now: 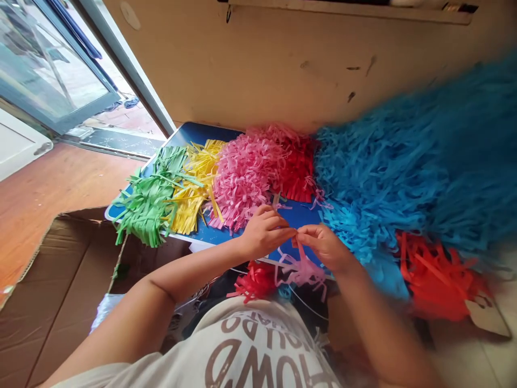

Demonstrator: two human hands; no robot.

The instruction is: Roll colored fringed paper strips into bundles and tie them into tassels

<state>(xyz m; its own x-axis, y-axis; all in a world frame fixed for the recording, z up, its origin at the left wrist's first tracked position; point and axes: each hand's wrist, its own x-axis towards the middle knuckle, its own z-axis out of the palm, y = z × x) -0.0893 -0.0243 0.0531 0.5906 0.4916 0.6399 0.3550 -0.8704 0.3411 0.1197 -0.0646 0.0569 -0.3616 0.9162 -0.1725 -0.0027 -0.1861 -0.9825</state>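
Note:
Over the front edge of a blue table [226, 235], my left hand [266, 231] and my right hand [323, 247] meet fingertip to fingertip. Between them they pinch the top of a pink paper tassel [306, 268], whose cut strips hang down below my fingers. A red bundle of paper strips [255, 281] lies at my lap. Just beyond my left hand is a pile of pink paper tassels [250, 178]. A large heap of blue paper fringe [379, 178] rises beside my right hand.
Green fringe [149, 199], yellow fringe [197, 188] and red fringe [298, 167] lie along the table against the wall [283, 70]. An orange-red bundle [440, 275] is at the right. A cardboard box [52, 291] stands at the lower left, near an open doorway [117, 116].

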